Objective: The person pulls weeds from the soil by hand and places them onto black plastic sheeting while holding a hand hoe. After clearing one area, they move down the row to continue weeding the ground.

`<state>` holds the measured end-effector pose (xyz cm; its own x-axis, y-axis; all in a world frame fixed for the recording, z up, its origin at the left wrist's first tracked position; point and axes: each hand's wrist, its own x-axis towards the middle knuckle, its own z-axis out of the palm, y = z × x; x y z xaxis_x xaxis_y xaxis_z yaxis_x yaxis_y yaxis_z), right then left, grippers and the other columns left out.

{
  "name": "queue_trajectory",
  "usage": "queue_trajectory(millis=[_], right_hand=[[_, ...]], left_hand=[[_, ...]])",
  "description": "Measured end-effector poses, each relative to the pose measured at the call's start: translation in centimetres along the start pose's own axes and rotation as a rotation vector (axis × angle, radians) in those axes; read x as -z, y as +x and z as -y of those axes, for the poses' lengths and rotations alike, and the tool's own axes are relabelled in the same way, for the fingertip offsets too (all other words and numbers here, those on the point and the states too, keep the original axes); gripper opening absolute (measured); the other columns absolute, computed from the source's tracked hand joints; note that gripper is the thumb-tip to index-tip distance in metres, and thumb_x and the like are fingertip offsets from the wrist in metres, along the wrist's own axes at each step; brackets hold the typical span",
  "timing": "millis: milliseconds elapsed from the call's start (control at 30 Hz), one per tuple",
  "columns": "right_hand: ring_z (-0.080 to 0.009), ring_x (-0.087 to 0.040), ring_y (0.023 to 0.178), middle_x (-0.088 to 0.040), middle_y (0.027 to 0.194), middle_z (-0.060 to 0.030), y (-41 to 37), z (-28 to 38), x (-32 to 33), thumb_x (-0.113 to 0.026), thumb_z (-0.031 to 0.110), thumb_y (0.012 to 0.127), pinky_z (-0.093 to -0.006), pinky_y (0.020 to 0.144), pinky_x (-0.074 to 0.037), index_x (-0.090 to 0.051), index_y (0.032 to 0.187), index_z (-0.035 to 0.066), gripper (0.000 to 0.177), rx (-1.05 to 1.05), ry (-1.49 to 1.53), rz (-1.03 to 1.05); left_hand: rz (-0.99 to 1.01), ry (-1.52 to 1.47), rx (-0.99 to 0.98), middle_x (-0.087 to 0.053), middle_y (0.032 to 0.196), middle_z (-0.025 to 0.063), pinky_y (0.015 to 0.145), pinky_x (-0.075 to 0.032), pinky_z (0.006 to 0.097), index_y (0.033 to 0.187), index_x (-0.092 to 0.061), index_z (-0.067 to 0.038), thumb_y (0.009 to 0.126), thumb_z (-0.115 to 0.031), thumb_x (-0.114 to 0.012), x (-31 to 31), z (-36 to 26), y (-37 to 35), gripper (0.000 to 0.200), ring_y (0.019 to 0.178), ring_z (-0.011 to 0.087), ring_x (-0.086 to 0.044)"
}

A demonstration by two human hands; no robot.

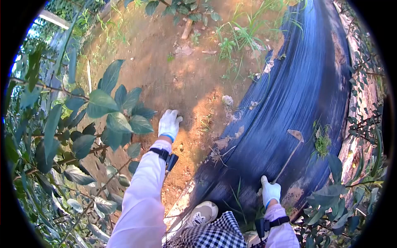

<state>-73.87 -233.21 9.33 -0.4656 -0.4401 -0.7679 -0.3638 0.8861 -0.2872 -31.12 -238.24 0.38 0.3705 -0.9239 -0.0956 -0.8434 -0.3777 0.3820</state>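
Observation:
My left hand [169, 123], in a white glove with a blue cuff, is stretched forward over the bare brown soil [165, 74]. Its thumb stands apart from the loosely bent fingers, and nothing shows in it. Lower right, my right hand [271, 191], gloved the same way, is closed around the handle of a small hand hoe [288, 158]. The hoe's thin shaft slants up and right to a pale, soil-stained blade [296, 135], over the black plastic mulch sheet [264, 136]. A green weed tuft [322, 140] grows just right of the blade.
Leafy branches [103, 105] crowd the left side, close to my left forearm. More foliage [331, 202] is at lower right. A young plant's stem [187, 29] rises at the top, with grass [248, 35] along the sheet's edge. My shoe [203, 213] is at the bottom.

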Motion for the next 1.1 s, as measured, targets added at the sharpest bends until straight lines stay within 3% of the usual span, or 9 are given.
queue_trajectory(millis=[200, 300, 367, 467, 733, 833, 967, 1033, 1100], right_hand=[[-0.0195, -0.054, 0.042, -0.055, 0.054, -0.0092, -0.2, 0.4, 0.0, -0.072, 0.031, 0.084, -0.0338, 0.041, -0.045, -0.057, 0.074, -0.002, 0.038, -0.014, 0.039, 0.013], [-0.0194, -0.053, 0.042, -0.055, 0.054, -0.0091, 0.5, -0.4, -0.1, -0.072, 0.03, 0.084, -0.0339, 0.04, -0.045, -0.057, 0.074, -0.002, 0.038, -0.001, 0.065, 0.021], [-0.0206, -0.053, 0.041, -0.054, 0.053, -0.0086, 0.2, -0.1, -0.1, -0.071, 0.031, 0.085, -0.0347, 0.041, -0.044, -0.056, 0.07, 0.0, 0.037, -0.011, 0.044, 0.013], [-0.0213, -0.053, 0.041, -0.054, 0.052, -0.0085, 0.0, 0.1, -0.1, -0.07, 0.03, 0.085, -0.0352, 0.041, -0.043, -0.055, 0.068, 0.001, 0.037, -0.008, 0.044, 0.007], [-0.0206, -0.053, 0.041, -0.055, 0.053, -0.0092, -0.1, 0.0, -0.1, -0.07, 0.03, 0.085, -0.0349, 0.041, -0.043, -0.056, 0.07, -0.001, 0.037, 0.011, 0.061, 0.012], [-0.019, -0.052, 0.041, -0.054, 0.053, -0.008, -0.2, 0.4, -0.1, -0.071, 0.029, 0.085, -0.0338, 0.04, -0.044, -0.056, 0.073, -0.002, 0.037, -0.005, 0.056, 0.014], [-0.0189, -0.052, 0.041, -0.054, 0.053, -0.0081, -0.2, 0.2, 0.0, -0.071, 0.029, 0.085, -0.0335, 0.04, -0.043, -0.056, 0.074, -0.003, 0.037, -0.006, 0.049, 0.014], [-0.0201, -0.053, 0.042, -0.055, 0.053, -0.0088, -0.1, 0.0, -0.1, -0.071, 0.03, 0.085, -0.0343, 0.041, -0.044, -0.056, 0.072, -0.002, 0.037, -0.005, 0.06, 0.006], [-0.0224, -0.055, 0.043, -0.056, 0.053, -0.0102, -0.4, 0.5, 0.0, -0.07, 0.033, 0.085, -0.036, 0.043, -0.044, -0.057, 0.067, -0.001, 0.04, -0.006, 0.039, 0.0]], left_hand=[[0.009, -0.355, 0.119, -0.066, 0.1, 0.018, 0.084, -0.048, 0.0363, 0.102, -0.064, -0.001, 0.08, -0.019, -0.064, 1.2, 1.3, -4.5, 0.028, 0.094, 0.0308, -0.063], [0.328, -0.36, 0.285, -0.066, 0.095, 0.0157, 0.082, -0.049, 0.0363, 0.1, -0.064, -0.003, 0.076, -0.015, -0.068, 2.8, 0.7, -9.1, 0.027, 0.091, 0.0294, -0.063], [0.245, -0.296, -0.096, -0.064, 0.092, 0.0133, 0.08, -0.05, 0.0381, 0.1, -0.065, -0.006, 0.072, -0.016, -0.072, 1.2, 1.1, -11.4, 0.03, 0.09, 0.0323, -0.062], [0.199, -0.16, -0.292, -0.062, 0.09, 0.0115, 0.077, -0.05, 0.0389, 0.097, -0.065, -0.007, 0.07, -0.017, -0.074, 0.3, -2.0, -11.2, 0.03, 0.088, 0.0335, -0.06], [0.317, -0.432, -0.272, -0.063, 0.086, 0.0108, 0.075, -0.049, 0.0388, 0.084, -0.065, -0.009, 0.076, -0.013, -0.068, -1.1, -5.3, -12.0, 0.009, 0.087, 0.031, -0.06], [0.222, -0.238, -0.363, -0.063, 0.087, 0.0106, 0.078, -0.049, 0.0389, 0.081, -0.065, -0.009, 0.077, -0.015, -0.067, -3.2, -6.3, -11.6, 0.007, 0.089, 0.0304, -0.059], [0.396, -0.381, -0.167, -0.064, 0.089, 0.0116, 0.084, -0.047, 0.0387, 0.084, -0.066, -0.006, 0.079, -0.013, -0.063, -1.8, -5.0, -11.4, 0.009, 0.091, 0.0304, -0.059], [0.301, -0.382, 0.041, -0.063, 0.088, 0.0134, 0.082, -0.046, 0.0412, 0.084, -0.066, -0.004, 0.077, -0.017, -0.063, 0.7, -4.5, -12.6, 0.015, 0.091, 0.0337, -0.058], [0.406, -0.36, -0.032, -0.062, 0.086, 0.014, 0.082, -0.046, 0.0413, 0.084, -0.066, -0.005, 0.076, -0.016, -0.065, 0.6, -2.8, -13.8, 0.014, 0.09, 0.0348, -0.058]])
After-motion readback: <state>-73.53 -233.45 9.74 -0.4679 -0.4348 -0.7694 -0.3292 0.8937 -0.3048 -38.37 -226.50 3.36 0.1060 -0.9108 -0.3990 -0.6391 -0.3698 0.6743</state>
